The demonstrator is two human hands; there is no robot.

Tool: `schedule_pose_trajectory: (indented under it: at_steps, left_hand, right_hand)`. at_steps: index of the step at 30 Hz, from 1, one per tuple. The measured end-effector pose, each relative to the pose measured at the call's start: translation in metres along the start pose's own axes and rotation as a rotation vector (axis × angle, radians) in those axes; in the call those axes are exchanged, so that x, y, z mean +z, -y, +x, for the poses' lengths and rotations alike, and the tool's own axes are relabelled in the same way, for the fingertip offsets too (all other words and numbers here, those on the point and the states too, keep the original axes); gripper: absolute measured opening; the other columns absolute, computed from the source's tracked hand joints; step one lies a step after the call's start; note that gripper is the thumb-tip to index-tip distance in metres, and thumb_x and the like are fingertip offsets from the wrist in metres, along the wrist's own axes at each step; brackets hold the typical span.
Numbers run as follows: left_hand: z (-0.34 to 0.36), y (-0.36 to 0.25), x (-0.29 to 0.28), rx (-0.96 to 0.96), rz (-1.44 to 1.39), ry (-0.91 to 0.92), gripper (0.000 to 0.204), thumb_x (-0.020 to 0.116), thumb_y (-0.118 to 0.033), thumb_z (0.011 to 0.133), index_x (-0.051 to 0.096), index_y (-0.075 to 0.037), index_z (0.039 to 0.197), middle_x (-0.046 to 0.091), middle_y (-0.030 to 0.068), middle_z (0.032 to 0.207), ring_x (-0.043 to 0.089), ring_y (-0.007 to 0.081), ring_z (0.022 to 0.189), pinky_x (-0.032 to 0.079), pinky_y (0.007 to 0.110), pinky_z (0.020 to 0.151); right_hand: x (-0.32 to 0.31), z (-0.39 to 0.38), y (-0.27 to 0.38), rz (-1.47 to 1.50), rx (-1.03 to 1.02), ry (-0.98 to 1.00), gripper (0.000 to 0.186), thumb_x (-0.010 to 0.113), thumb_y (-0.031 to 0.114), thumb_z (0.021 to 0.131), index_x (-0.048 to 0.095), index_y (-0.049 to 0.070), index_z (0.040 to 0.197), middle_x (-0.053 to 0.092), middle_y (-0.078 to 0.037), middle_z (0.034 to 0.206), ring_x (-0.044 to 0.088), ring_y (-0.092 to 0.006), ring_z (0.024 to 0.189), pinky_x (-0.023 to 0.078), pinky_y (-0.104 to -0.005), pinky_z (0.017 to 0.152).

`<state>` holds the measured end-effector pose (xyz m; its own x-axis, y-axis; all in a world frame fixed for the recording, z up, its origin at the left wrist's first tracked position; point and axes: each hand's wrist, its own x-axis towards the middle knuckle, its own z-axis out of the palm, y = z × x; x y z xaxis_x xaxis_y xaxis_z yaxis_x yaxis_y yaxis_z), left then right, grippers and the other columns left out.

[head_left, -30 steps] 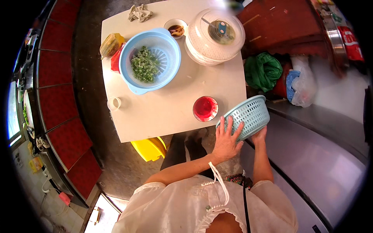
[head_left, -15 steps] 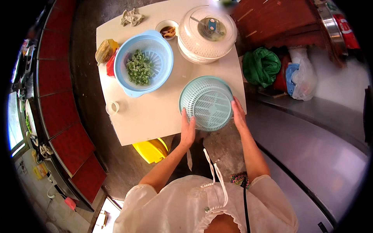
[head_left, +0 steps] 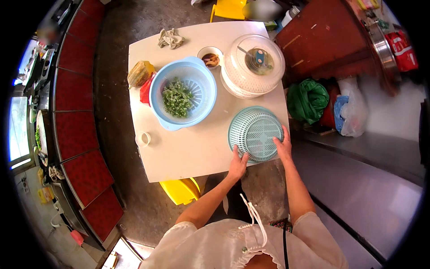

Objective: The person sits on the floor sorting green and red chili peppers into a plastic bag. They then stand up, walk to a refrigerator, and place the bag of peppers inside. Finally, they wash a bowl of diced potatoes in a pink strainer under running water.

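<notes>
A teal slotted basket point(head_left: 255, 132) lies upside down on the near right part of the white table point(head_left: 192, 154). My left hand point(head_left: 237, 164) grips its near rim with the fingers on the edge. My right hand point(head_left: 283, 146) holds its right rim. Beyond it to the left sits a light blue colander point(head_left: 199, 78) with chopped greens point(head_left: 177, 97) inside. A clear domed cover point(head_left: 253, 65) stands behind the basket, over a dish.
A small bowl point(head_left: 210, 57), a crumpled cloth point(head_left: 170, 38), a yellowish packet point(head_left: 140, 73) and a white cup point(head_left: 143, 139) also sit on the table. A yellow stool point(head_left: 181, 190) is under its near edge. A green bag point(head_left: 307, 100) and plastic bags lie at the right.
The basket was held off the table's right corner beside a red bowl. Both hands have turned it over and set it down where the red bowl stood, and the bowl is now out of sight.
</notes>
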<state>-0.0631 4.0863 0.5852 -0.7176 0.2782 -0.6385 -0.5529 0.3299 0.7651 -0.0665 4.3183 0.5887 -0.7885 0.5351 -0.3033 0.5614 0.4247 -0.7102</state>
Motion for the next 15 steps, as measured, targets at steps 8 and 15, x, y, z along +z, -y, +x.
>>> schedule_pose_trajectory:
  at_steps: [8, 15]
  left_hand:
    - [0.043, -0.026, -0.039, 0.113, 0.465, 0.015, 0.047, 0.052, -0.034, 0.089, 0.043, -0.012, 0.129, 0.063, 0.0242, 0.102, 0.060, 0.0407, 0.095, 0.047, 0.047, 0.083]
    - [0.150, -0.165, -0.166, 0.356, 0.715, -0.559, 0.032, 0.050, -0.035, 0.090, 0.060, -0.008, 0.077, 0.063, 0.0206, 0.071, 0.062, 0.0403, 0.066, 0.048, 0.051, 0.061]
  right_hand:
    - [-0.008, 0.014, 0.018, -0.124, -0.078, -0.134, 0.066, 0.064, 0.010, 0.079, 0.034, 0.007, 0.138, 0.034, -0.017, 0.140, 0.035, -0.0354, 0.129, 0.032, -0.0406, 0.106]
    - [0.009, -0.021, 0.081, -0.218, -0.241, -0.108, 0.059, 0.058, 0.004, 0.078, 0.037, 0.003, 0.133, 0.031, -0.020, 0.141, 0.032, -0.0393, 0.130, 0.029, -0.0464, 0.107]
